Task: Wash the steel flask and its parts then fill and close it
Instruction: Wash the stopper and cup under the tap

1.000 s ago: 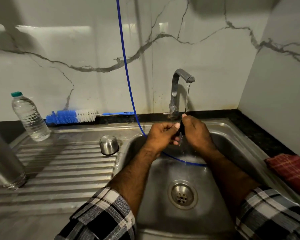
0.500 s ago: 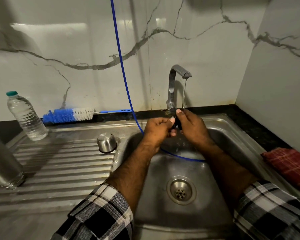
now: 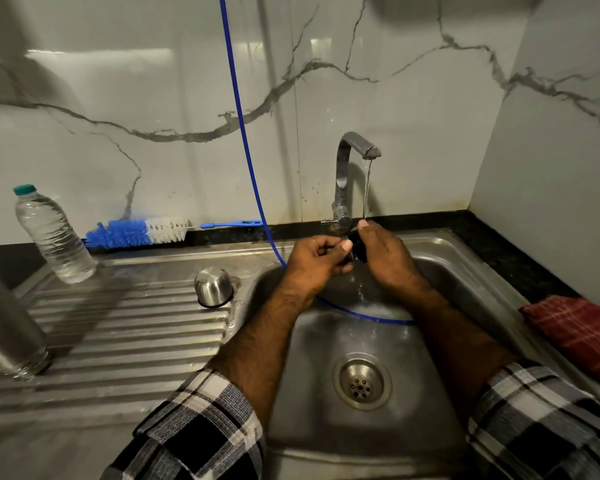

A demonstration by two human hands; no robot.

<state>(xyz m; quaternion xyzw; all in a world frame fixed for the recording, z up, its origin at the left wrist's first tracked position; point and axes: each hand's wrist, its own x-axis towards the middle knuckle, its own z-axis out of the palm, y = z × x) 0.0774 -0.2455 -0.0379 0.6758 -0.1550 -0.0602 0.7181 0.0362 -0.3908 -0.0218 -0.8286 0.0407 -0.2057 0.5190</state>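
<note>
Both hands meet over the sink basin [image 3: 326, 344] under the running tap [image 3: 347, 174]. My left hand [image 3: 317, 263] and my right hand [image 3: 385, 256] grip a small black flask stopper [image 3: 358, 248] between them, mostly hidden by the fingers. A thin stream of water falls onto it. The steel flask body [image 3: 4, 323] stands upside down at the far left on the ribbed drainboard [image 3: 125, 341], partly cut off by the frame edge. The steel flask cup [image 3: 213, 286] sits upside down on the drainboard beside the basin.
A plastic water bottle [image 3: 51, 237] stands at the back left. A blue and white bottle brush [image 3: 142, 232] lies along the wall. A blue hose [image 3: 246, 161] hangs down into the basin. A red checked cloth [image 3: 582, 327] lies on the right counter.
The hands have stayed together under the stream, shifting slightly upward in view as the camera tilted. The stopper remains held between them.
</note>
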